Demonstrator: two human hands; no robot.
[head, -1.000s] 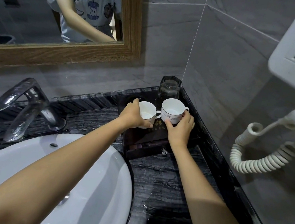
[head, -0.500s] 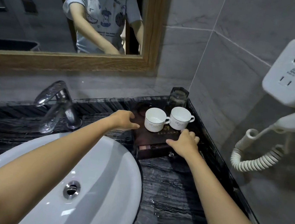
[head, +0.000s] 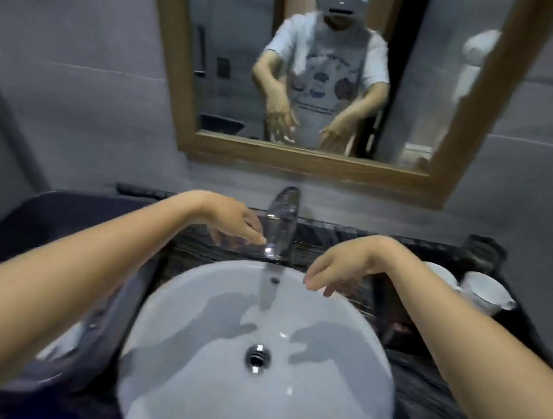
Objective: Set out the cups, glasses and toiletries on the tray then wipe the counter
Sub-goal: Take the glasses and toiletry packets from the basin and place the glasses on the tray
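Two cups on tray at right edge, left hand and right hand over basin rim, fingers loosely spread

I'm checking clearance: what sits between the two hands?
In the head view, the curved chrome tap stands between the left hand and the right hand, over the round white basin's back rim. Both hands hold nothing.

Under your left fingers and right fingers the white basin lies open, with only its drain below; the chrome tap stands just right of your left fingertips; well right of your right fingers, one white cup and a second cup stand in the way.
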